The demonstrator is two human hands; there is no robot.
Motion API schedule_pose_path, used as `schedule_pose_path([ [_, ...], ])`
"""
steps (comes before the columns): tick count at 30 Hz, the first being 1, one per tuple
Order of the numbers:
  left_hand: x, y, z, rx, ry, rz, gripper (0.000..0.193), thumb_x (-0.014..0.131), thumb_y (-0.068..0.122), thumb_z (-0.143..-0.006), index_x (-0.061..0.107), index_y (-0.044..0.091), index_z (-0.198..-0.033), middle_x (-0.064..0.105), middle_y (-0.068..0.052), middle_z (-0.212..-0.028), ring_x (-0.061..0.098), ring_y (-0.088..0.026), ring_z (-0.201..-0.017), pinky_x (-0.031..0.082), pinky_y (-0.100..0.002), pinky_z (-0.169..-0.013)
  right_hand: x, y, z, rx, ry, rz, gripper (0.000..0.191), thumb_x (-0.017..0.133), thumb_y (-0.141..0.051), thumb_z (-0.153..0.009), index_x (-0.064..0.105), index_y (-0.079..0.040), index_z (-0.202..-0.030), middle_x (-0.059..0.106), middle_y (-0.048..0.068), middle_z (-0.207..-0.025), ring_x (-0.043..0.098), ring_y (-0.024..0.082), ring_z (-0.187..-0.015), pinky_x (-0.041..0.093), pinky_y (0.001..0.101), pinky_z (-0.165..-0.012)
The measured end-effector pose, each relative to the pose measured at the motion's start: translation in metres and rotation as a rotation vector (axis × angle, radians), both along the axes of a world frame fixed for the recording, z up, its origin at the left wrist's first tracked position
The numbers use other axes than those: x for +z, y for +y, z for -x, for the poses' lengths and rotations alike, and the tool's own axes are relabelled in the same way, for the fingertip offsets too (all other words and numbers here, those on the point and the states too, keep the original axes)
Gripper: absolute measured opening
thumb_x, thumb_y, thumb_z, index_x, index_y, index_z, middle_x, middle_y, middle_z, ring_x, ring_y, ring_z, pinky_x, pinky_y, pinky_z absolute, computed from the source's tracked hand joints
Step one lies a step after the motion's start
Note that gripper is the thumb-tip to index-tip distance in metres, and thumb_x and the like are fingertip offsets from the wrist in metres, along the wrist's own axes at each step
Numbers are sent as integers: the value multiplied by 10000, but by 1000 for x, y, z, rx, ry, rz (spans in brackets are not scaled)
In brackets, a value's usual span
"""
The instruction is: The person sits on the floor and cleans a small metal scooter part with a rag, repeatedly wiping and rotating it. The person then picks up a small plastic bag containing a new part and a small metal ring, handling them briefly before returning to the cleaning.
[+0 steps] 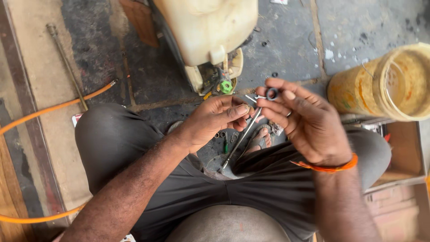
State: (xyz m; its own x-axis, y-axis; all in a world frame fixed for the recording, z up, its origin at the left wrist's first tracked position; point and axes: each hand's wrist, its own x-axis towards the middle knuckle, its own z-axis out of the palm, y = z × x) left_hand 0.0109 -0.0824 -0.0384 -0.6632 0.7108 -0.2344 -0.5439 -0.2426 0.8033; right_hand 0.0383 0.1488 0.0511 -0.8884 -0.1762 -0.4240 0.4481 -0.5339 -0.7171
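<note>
Where the two hands meet above the person's lap, a small dark ring [271, 93] is pinched between the thumb and forefinger of the right hand [304, 121], held up just in front of the cream plastic tank [208, 29].

Right hand: fingers drawn together on the ring, palm turned toward the wearer; an orange band [329, 167] circles the wrist.

Left hand [215, 118]: fingers curled together, thumb pressed to fingertips, closed on the upper end of a thin metal rod [239, 141]. The rod slants down from the hands toward the lap, its upper tip close beside the ring; whether the two touch cannot be told.

Below the tank: a green knob [226, 86] on its base fitting, nearest the ring. Small washers and loose bits [228, 136] lie on the floor under the hands, nearer the person than the tank, along with a sandalled foot [262, 136].

Right of the tank: a yellowed translucent plastic jar [385, 87] lying on its side, mouth toward the frame edge, resting by a shallow cardboard box [405, 152].

Left of the tank: an orange hose [53, 107] running across the stone floor, crossed by a long metal lance [67, 65], well apart from the hands.

Nearest the camera: grey trousers [116, 143] over bent knees.
</note>
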Motion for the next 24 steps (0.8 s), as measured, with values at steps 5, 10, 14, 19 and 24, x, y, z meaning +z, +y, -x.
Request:
schedule_pose_path([
  [5,-10,-6,5,54,-41,50,360,635,408,-1012,696,71,-1124,664,12,-958,639,-84,-906,578,-316,-913,-19,-11,6,24,-48,-92,379,455,-31,-1046,548,101,-1390,671,266,-1310,684,316,-1196,571,381,-1035],
  [10,-15,-5,8,19,-68,34,381,631,410,-1024,693,51,-1137,658,1,-959,635,-86,-909,575,-300,-912,-38,-17,4,75,217,-472,346,549,48,-1018,595,81,-1359,710,213,-1271,709,260,-1135,601,356,-999],
  [14,-15,0,12,17,-100,8,370,634,396,-1019,688,46,-1128,672,-8,-966,646,-98,-897,584,-306,-892,-45,-27,-6,111,482,-804,344,602,45,-1022,610,50,-1365,728,162,-1265,700,190,-1164,587,312,-1019],
  [19,-12,4,13,-24,-74,33,368,645,388,-1013,688,40,-1121,680,-24,-929,661,-104,-875,598,-306,-874,-44,-23,-13,110,569,-927,289,657,33,-1010,660,45,-1299,746,152,-1230,713,167,-1129,602,298,-981],
  [24,-11,8,13,-38,-51,92,394,649,393,-1004,692,20,-1121,680,-16,-933,671,-99,-883,603,-305,-871,-48,-23,-13,58,547,-961,268,668,34,-1019,676,20,-1286,760,133,-1193,723,152,-1085,610,277,-947],
])
